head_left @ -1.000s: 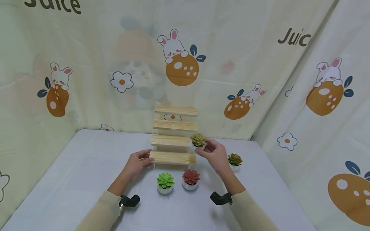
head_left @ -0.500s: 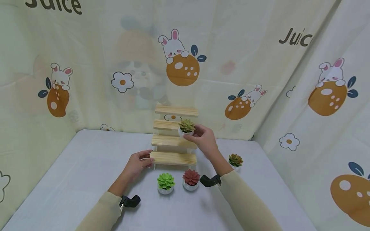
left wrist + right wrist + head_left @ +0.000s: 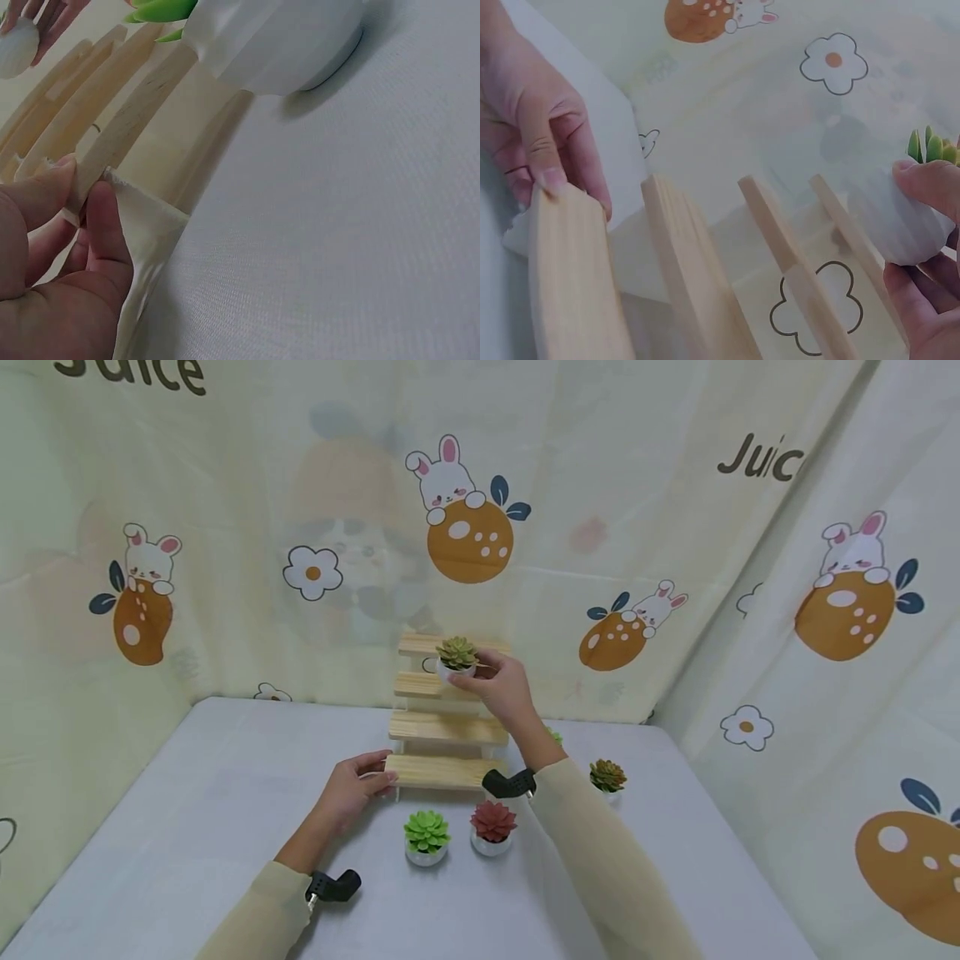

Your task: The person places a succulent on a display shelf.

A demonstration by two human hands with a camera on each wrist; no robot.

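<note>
A stepped plant stand [image 3: 442,727] with pale wooden boards stands at the back of the table. My left hand [image 3: 348,789] pinches the left end of its lowest board [image 3: 124,124], thumb on one face and fingers on the other. My right hand [image 3: 506,689] holds a potted succulent [image 3: 457,654], dusty green in a ribbed white pot [image 3: 900,214], by the pot's side. In the head view this pot overlaps the space between the top two boards. In the right wrist view it is beside the highest board [image 3: 855,240].
Bright green [image 3: 427,832] and dark red [image 3: 493,822] potted succulents stand in front of the stand. To the right is a brownish-green one [image 3: 607,776]. Behind my right wrist, a bit of green plant [image 3: 556,737] shows. A printed curtain [image 3: 360,485] hangs behind the table.
My right hand has carried the dusty green succulent up and to the left, from beside the second-lowest board to near the top board. My left hand has stayed on the lowest board.
</note>
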